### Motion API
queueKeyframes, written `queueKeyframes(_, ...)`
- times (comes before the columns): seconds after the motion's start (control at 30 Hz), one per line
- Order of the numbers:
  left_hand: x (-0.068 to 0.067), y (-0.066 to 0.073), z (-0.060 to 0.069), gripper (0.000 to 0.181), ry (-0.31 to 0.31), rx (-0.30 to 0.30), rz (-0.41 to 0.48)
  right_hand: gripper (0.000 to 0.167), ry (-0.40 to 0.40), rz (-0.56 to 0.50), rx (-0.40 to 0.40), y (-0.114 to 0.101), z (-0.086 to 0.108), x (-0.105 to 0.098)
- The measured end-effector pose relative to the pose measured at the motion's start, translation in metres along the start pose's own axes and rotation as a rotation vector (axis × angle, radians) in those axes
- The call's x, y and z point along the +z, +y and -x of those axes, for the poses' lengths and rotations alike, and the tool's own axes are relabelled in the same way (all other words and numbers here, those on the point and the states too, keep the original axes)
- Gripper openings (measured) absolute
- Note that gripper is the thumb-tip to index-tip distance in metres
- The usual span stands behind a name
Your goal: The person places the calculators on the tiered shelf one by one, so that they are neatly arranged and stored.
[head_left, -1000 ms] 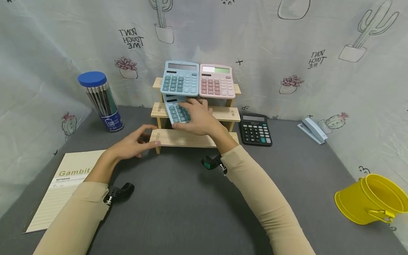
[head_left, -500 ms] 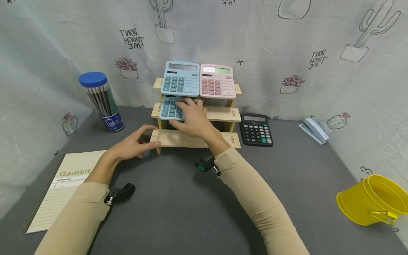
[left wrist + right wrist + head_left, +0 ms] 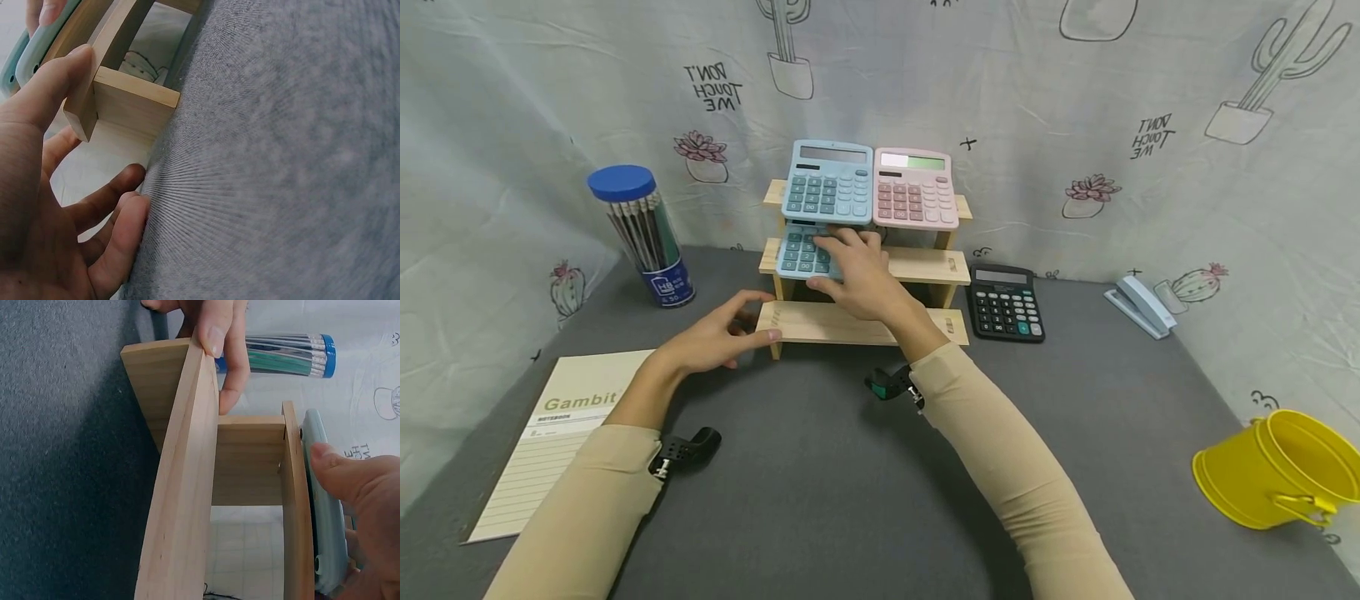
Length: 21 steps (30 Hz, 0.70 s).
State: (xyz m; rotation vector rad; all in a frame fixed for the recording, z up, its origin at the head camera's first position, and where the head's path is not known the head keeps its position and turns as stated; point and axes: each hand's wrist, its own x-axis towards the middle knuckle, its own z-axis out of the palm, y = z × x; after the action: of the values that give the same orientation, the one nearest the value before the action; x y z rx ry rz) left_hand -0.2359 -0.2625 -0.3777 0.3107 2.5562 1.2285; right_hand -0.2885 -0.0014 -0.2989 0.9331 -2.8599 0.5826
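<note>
A three-tier wooden stand stands at the back of the table. My left hand grips the left end of its lowest shelf, thumb on the board, as the left wrist view shows. A light blue calculator leans on the middle tier at the left, partly hidden by my right hand. That hand holds it, with the thumb at its lower edge in the right wrist view. On the top tier, a second blue calculator and a pink calculator stand side by side.
A black calculator lies right of the stand, with a light blue stapler farther right. A tub of pencils stands at the left, behind a notebook. A yellow bucket sits tilted at the right edge.
The lower blue calculator has gone from tilted to straight and moved slightly left on the middle tier, my right hand moving with it. My left hand stays on the stand.
</note>
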Motion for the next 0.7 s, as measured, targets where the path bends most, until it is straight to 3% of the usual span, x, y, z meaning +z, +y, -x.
queueKeyframes(0.5,-0.0003,-0.0006,0.0001,0.075,-0.004,-0.001,0.007,0.065,0.002,-0.018,-0.044,0.0051,0.001,-0.0004)
queueKeyframes(0.7,-0.0002,0.0006,0.0013,0.075,0.001,-0.005,0.012,0.063,-0.003,-0.006,-0.104,0.0047,0.0083,-0.0058)
